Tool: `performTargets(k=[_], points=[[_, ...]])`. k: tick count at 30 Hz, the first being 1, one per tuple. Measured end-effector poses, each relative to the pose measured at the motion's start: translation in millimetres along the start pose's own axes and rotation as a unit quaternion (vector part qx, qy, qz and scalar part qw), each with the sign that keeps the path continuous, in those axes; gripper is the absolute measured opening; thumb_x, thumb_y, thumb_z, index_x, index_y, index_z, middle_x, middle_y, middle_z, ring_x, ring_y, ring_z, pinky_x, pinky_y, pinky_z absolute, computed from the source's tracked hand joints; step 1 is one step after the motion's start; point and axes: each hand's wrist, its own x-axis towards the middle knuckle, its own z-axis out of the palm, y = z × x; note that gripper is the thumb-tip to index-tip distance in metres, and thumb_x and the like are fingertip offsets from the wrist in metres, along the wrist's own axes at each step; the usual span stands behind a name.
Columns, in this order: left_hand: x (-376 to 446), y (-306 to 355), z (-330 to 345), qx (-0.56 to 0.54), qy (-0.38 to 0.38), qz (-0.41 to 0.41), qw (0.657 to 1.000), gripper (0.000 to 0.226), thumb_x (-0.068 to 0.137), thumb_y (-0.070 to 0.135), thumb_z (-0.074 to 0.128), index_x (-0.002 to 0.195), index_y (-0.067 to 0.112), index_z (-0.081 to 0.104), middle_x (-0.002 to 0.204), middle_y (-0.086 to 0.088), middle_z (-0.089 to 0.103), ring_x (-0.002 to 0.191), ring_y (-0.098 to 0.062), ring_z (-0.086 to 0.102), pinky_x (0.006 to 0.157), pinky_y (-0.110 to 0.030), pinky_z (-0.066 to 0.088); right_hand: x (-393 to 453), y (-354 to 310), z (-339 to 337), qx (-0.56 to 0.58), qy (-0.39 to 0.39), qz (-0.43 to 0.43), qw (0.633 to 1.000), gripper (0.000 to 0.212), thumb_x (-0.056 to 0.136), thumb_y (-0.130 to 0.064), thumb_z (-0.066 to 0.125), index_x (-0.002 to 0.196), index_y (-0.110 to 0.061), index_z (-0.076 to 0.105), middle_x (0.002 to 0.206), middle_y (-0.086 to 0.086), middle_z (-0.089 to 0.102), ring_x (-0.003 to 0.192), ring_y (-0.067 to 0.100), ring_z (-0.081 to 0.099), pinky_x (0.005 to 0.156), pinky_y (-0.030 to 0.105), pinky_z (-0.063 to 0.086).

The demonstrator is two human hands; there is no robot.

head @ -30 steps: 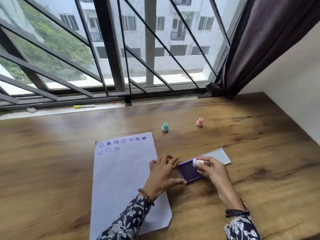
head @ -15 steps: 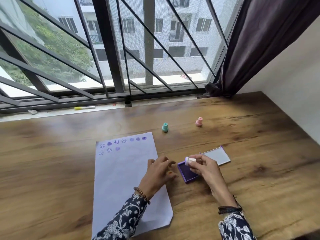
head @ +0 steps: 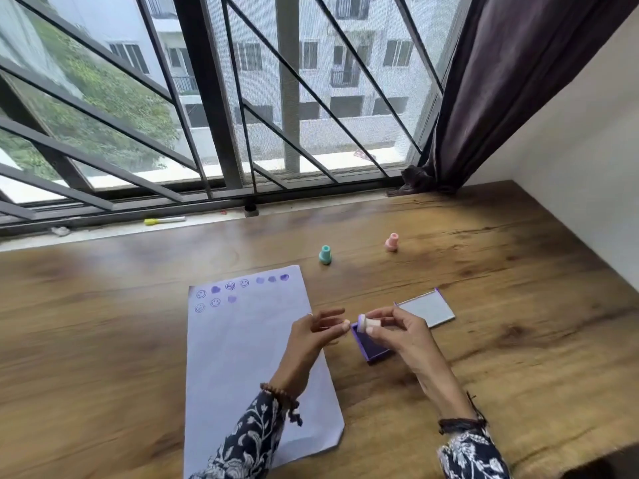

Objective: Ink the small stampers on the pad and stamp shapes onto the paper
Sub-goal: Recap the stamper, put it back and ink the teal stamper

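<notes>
On the wooden desk (head: 103, 340) by the window, the paper (head: 242, 357) lies under the left hand (head: 313, 335), whose fingers are loosely spread and empty. The right hand (head: 397, 331) pinches a small stamper (head: 367, 323) just above the ink pad (head: 370, 347), probably freshly inked, ready for stamping.

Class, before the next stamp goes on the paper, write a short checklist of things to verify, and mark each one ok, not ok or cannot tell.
1. Stamper held in right hand: ok.
2. Stamper face inked: ok, it shows purple.
3. Ink pad open, lid beside it: ok.
4. Bare space on paper below the stamped rows: ok.
5. Left hand steadying the paper: not ok, it is lifted.
6. Which shape this stamper prints: cannot tell.
</notes>
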Motion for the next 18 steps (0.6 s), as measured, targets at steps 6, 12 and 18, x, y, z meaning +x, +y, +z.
performTargets(k=[6,12,18], points=[[-3,5,2,-0.197,-0.038,-0.043,0.979,0.036,0.072,0.012,0.071,0.107,0.012,0.063,0.099,-0.010,0.070,0.095,-0.017,0.068,0.072,-0.019,0.056,-4,-14,6,-0.048,0.001,-0.049,0.998,0.024,0.068,0.000,0.074,0.077,-0.022,0.069,0.083,-0.005,0.074,0.080,0.003,0.069,0.070,0.013,0.052],[1,11,2,-0.234,-0.048,-0.040,0.970,0.047,0.062,0.016,0.073,0.108,0.013,0.062,0.084,-0.003,0.075,0.090,-0.016,0.069,0.070,-0.019,0.056,-6,-24,6,-0.115,0.021,-0.083,0.990,0.025,0.068,-0.004,0.075,0.079,-0.026,0.070,0.084,-0.007,0.073,0.079,-0.002,0.068,0.072,0.008,0.051],[9,15,2,-0.244,-0.043,-0.054,0.967,0.035,0.060,0.015,0.073,0.095,0.017,0.069,0.079,-0.002,0.076,0.083,-0.013,0.070,0.068,-0.018,0.058,-2,-31,5,-0.167,0.026,-0.096,0.981,0.022,0.069,-0.013,0.076,0.088,-0.025,0.073,0.081,-0.017,0.069,0.080,-0.010,0.063,0.069,0.001,0.046]])
